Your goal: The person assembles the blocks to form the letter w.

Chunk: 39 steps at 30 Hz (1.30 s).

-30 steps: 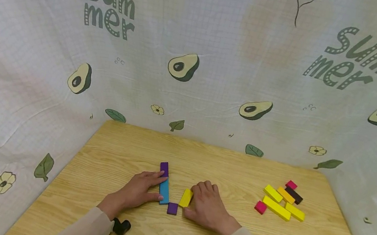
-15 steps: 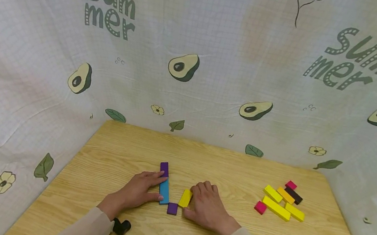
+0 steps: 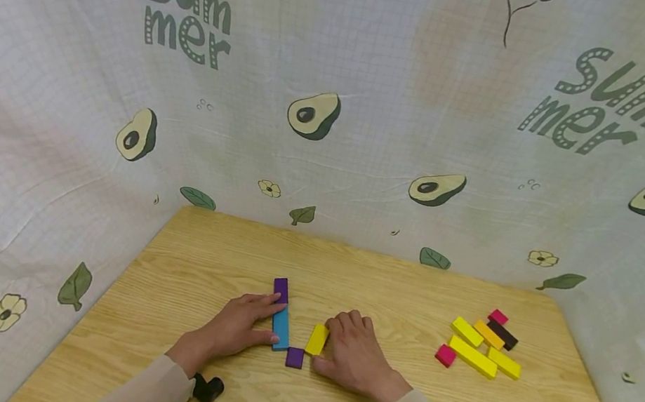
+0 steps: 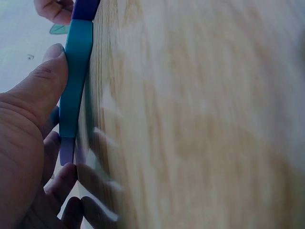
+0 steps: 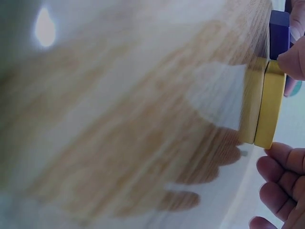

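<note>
A blue block (image 3: 280, 328) lies end to end with a purple block (image 3: 280, 287) on the wooden table. My left hand (image 3: 240, 322) rests on them from the left, its thumb on the blue block and its fairly straight fingers near their joint. At the blue block's near end sits a small purple cube (image 3: 295, 358). To its right, a yellow block (image 3: 317, 339) slants away, its near end close to the cube. My right hand (image 3: 354, 350) pinches this yellow block between thumb and fingertips at its two ends, as the right wrist view shows.
On the table's right lie several blocks: a long yellow block (image 3: 472, 356), shorter yellow ones, an orange block (image 3: 489, 333), a dark block (image 3: 502, 334) and two red cubes, one nearer (image 3: 445, 354). A printed cloth (image 3: 367, 166) hangs behind and at both sides of the table.
</note>
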Tool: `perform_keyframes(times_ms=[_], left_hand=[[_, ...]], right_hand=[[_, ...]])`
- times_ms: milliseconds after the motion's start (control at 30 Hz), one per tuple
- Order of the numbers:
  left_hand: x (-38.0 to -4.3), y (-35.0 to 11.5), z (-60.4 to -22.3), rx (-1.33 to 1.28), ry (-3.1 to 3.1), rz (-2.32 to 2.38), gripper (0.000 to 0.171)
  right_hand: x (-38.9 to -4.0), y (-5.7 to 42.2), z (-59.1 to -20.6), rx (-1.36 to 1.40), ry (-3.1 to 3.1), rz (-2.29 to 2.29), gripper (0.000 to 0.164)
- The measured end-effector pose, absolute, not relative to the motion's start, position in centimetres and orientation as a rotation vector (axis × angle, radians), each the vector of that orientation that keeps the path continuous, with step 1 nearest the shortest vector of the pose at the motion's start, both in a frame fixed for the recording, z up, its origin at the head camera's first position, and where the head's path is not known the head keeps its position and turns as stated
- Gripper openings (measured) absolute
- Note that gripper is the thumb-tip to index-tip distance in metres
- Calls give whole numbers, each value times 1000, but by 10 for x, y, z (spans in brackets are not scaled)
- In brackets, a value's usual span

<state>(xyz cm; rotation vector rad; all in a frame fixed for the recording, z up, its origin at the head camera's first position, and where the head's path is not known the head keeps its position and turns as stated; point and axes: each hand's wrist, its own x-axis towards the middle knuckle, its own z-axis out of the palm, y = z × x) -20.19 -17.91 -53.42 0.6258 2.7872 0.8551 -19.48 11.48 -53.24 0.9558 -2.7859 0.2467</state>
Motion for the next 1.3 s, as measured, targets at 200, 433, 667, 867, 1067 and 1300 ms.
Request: perform_keyframes(times_ms=[200,433,667,867,1067,1300], left_hand=[[-201,-179,-533,636,2789,843,65],[-201,-179,-534,646,2791,839,65],[-203,-180,-538,653,2802,810,66],[-203,-180,-537,650,2794,809,66],[-202,-178,-535,642,2791,810,66],[-201,-177,-533,632,2788,814,66]], right_hand=[[-193,117,-529,948,-2785,261,58],[-194,129,-521,865,-2795,339,54],[-199,152,-517,759,-2775,353,54],[-205,180,-516,665,-2697,348,49],[-205,211,-513,552,-2713,372,49],[-203,249,-511,429,-2754,336,52]])
